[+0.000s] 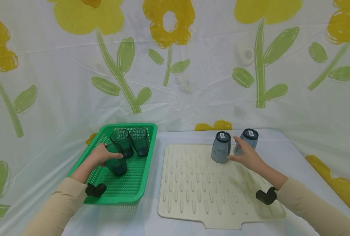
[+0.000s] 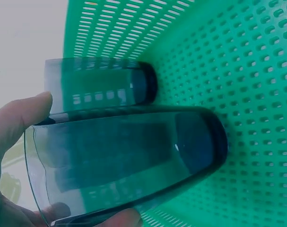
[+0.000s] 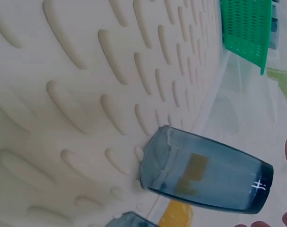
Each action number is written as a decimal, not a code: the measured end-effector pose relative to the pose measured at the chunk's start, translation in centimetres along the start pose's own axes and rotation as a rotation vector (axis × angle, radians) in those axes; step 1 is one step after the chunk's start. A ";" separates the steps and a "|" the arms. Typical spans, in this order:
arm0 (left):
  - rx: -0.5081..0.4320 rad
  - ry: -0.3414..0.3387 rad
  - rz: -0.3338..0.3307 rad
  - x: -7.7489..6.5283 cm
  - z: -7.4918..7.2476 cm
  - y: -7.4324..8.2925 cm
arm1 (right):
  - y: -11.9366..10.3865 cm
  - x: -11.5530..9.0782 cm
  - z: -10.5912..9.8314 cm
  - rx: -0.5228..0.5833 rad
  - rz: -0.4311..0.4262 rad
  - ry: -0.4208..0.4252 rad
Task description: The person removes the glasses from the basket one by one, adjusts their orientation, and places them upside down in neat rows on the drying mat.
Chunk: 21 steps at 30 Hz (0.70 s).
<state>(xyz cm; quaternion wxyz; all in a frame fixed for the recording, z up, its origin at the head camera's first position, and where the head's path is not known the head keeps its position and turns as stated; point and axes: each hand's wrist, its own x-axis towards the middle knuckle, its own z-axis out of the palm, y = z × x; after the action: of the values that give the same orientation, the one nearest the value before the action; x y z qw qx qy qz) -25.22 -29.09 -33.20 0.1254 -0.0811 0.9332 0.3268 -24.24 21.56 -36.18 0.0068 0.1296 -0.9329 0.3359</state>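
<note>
In the head view my left hand (image 1: 101, 155) grips a dark-tinted drinking glass (image 1: 117, 166) near its rim, inside the green basket (image 1: 155, 144). The left wrist view shows this glass (image 2: 124, 163) tilted, thumb on one side and fingers on the other. Two similar glasses (image 1: 122, 144) (image 1: 140, 142) stand behind it in the basket. My right hand (image 1: 248, 158) is beside an upside-down blue-grey glass (image 1: 221, 149), thumb and fingers spread. A gap separates the fingertips from that glass (image 3: 207, 168) in the right wrist view. A second upside-down glass (image 1: 252, 136) is partly hidden behind the hand.
A beige draining mat (image 1: 192, 193) with raised ridges lies right of the basket on a white-covered table (image 1: 151, 213). Behind the table hangs a flower-printed plastic sheet (image 1: 198, 85). Black wrist cameras (image 1: 96, 190) sit on both forearms.
</note>
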 end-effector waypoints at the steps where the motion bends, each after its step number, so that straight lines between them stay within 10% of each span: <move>1: 0.003 -0.003 0.001 -0.1 -0.1 0.1 | 0.0 -0.1 0.0 0.005 0.003 -0.003; 21: 0.011 -0.025 0.079 -1.8 -1.6 2.0 | -0.2 -0.9 0.6 0.057 0.007 -0.010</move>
<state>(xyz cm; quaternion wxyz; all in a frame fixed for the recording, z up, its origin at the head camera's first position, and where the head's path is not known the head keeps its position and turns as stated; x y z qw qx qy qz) -24.29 -28.44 -30.31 0.1243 -0.0394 0.9359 0.3272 -23.29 21.22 -36.61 -0.0028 0.1280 -0.9235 0.3615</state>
